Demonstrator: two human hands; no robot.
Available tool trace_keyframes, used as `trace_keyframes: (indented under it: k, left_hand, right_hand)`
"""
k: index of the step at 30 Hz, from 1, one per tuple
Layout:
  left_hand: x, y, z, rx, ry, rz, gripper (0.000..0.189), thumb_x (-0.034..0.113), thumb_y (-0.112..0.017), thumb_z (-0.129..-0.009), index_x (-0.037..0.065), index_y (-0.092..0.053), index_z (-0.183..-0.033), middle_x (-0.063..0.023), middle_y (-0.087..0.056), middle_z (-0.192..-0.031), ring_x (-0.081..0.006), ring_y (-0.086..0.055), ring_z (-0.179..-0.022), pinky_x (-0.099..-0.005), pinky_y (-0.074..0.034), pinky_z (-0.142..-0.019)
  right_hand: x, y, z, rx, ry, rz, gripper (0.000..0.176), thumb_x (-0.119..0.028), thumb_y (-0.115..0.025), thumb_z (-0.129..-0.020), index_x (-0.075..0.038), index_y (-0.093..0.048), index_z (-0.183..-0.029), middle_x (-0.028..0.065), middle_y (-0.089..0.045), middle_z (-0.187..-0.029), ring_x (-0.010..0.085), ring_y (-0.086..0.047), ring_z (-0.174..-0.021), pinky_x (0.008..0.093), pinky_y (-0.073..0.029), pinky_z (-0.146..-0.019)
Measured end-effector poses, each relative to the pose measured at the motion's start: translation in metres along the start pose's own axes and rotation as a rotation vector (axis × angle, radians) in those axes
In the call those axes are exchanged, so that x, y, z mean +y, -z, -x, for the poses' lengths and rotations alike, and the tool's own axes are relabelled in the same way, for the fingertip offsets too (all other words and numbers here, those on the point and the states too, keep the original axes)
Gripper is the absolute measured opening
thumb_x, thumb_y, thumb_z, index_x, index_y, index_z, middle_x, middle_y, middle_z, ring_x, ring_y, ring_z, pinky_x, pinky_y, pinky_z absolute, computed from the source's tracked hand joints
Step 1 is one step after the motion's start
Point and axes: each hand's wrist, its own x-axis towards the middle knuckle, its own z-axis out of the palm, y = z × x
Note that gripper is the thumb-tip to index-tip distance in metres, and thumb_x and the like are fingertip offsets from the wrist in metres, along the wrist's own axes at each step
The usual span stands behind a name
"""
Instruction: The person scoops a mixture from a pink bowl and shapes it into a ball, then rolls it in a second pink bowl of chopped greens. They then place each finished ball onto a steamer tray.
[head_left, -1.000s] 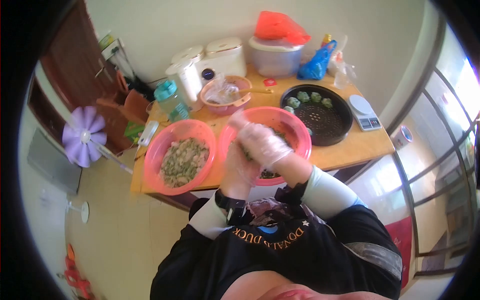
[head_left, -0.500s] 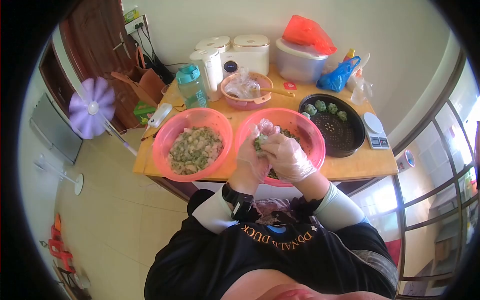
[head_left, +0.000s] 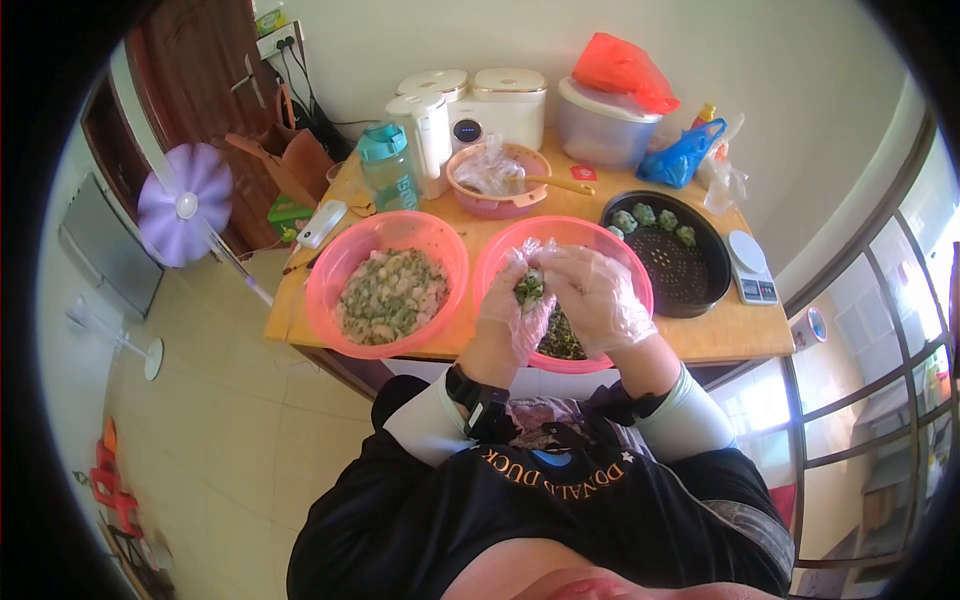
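Cupped left hand (head_left: 510, 318) cradles a green lump (head_left: 529, 289) over the right-hand bowl

Curled partway closed, the left hand has the green lump nestled in its palm. The right hand (head_left: 602, 295) arches beside it, fingers bent toward the lump; whether they pinch anything is hidden. Both wear clear plastic gloves. The lump sits above the near left part of a pink bowl (head_left: 637, 265), where dark chopped greens (head_left: 562, 335) show below the hands. Just left stands another pink bowl (head_left: 330, 262), filled with a pale, green-flecked mixture (head_left: 392, 295). Behind them, a smaller bowl (head_left: 496, 207) contains crumpled clear plastic (head_left: 487, 175), with a tan handle (head_left: 562, 184) reaching out to the right. Right of the bowls, a round black pan (head_left: 690, 303) with a perforated base carries several green balls (head_left: 645, 214) along its far left side. A white scale (head_left: 748, 254) lies just beside it on the wooden table (head_left: 735, 340).
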Motion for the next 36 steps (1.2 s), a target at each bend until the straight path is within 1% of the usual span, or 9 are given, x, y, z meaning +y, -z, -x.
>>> trace_keyframes:
  k: [4, 10, 14, 17, 20, 23, 25, 29, 36]
  left_hand:
    - [0.006, -0.022, 0.018, -0.036, 0.008, -0.044, 0.029, 0.032, -0.051, -0.107, 0.009, -0.060, -0.120, -0.0060, -0.065, -0.113, -0.0218, -0.063, -0.109, -0.0398, -0.053, -0.098]
    - [0.003, -0.024, 0.017, -0.003, 0.015, 0.033, 0.041, 0.043, -0.045, -0.108, 0.008, -0.060, -0.121, -0.0057, -0.064, -0.105, -0.0235, -0.061, -0.105, -0.0397, -0.053, -0.097]
    - [0.003, -0.017, 0.012, -0.114, 0.041, 0.100, 0.043, 0.045, -0.041, -0.109, 0.008, -0.061, -0.120, -0.0073, -0.064, -0.106, -0.0248, -0.061, -0.105, -0.0419, -0.053, -0.096]
    - [0.006, -0.022, 0.014, 0.082, -0.006, 0.011, 0.042, 0.037, -0.040, -0.109, 0.003, -0.057, -0.127, -0.0091, -0.063, -0.111, -0.0276, -0.061, -0.108, -0.0430, -0.053, -0.098]
    - [0.006, -0.007, 0.006, -0.057, -0.040, 0.197, 0.044, 0.036, -0.037, -0.110, 0.001, -0.057, -0.127, -0.0114, -0.063, -0.115, -0.0303, -0.061, -0.110, -0.0451, -0.051, -0.102]
    - [0.006, -0.015, 0.010, -0.282, -0.034, 0.230, 0.043, 0.033, -0.034, -0.110, 0.000, -0.057, -0.127, -0.0133, -0.062, -0.115, -0.0310, -0.061, -0.111, -0.0460, -0.050, -0.104]
    - [0.004, -0.028, 0.017, -0.082, -0.005, 0.164, 0.038, 0.030, -0.037, -0.109, 0.001, -0.057, -0.124, -0.0144, -0.062, -0.112, -0.0310, -0.060, -0.111, -0.0456, -0.050, -0.104]
    - [0.000, -0.016, 0.011, -0.199, -0.027, 0.038, 0.031, 0.026, -0.042, -0.108, 0.002, -0.058, -0.118, -0.0120, -0.062, -0.109, -0.0296, -0.062, -0.106, -0.0436, -0.052, -0.100]
    - [0.003, -0.004, 0.011, -0.075, -0.011, -0.115, 0.015, 0.019, -0.051, -0.104, 0.008, -0.058, -0.110, -0.0061, -0.062, -0.105, -0.0199, -0.064, -0.097, -0.0357, -0.056, -0.089]
  right_hand:
    - [-0.003, -0.022, 0.016, -0.043, 0.275, 0.182, 0.057, -0.014, -0.068, -0.084, 0.003, -0.054, -0.136, 0.0251, -0.058, -0.135, 0.0426, -0.053, -0.131, 0.0490, -0.043, -0.111]
    - [0.005, -0.035, 0.026, -0.103, 0.311, 0.256, 0.065, -0.025, -0.072, -0.079, 0.007, -0.055, -0.133, 0.0249, -0.058, -0.135, 0.0438, -0.047, -0.136, 0.0514, -0.030, -0.120]
    - [0.013, -0.034, 0.027, -0.056, 0.257, 0.187, 0.060, -0.021, -0.073, -0.080, 0.004, -0.057, -0.132, 0.0256, -0.059, -0.133, 0.0439, -0.049, -0.133, 0.0505, -0.036, -0.116]
    - [0.008, -0.016, 0.029, 0.047, 0.187, 0.083, 0.055, -0.016, -0.071, -0.082, 0.003, -0.058, -0.132, 0.0254, -0.060, -0.132, 0.0446, -0.054, -0.127, 0.0496, -0.043, -0.111]
    - [-0.001, -0.015, 0.030, 0.178, 0.115, 0.029, 0.041, -0.013, -0.066, -0.087, 0.000, -0.062, -0.125, 0.0243, -0.063, -0.126, 0.0436, -0.063, -0.114, 0.0463, -0.049, -0.101]
    - [-0.018, -0.011, 0.021, -0.076, -0.366, -0.068, 0.022, -0.014, -0.065, -0.089, -0.003, -0.070, -0.108, 0.0210, -0.069, -0.101, 0.0376, -0.067, -0.099, 0.0452, -0.052, -0.085]
    - [0.000, -0.024, 0.019, -0.042, -0.325, -0.132, 0.024, -0.014, -0.064, -0.089, -0.004, -0.069, -0.110, 0.0221, -0.068, -0.097, 0.0395, -0.067, -0.095, 0.0470, -0.052, -0.082]
    - [0.007, -0.025, 0.013, -0.092, -0.264, -0.106, 0.019, -0.012, -0.060, -0.089, -0.003, -0.072, -0.100, 0.0238, -0.066, -0.093, 0.0415, -0.067, -0.087, 0.0485, -0.052, -0.078]
    - [0.009, -0.028, 0.002, -0.087, -0.019, 0.246, 0.018, -0.012, -0.056, -0.089, -0.002, -0.070, -0.094, 0.0237, -0.067, -0.092, 0.0426, -0.067, -0.088, 0.0503, -0.053, -0.079]
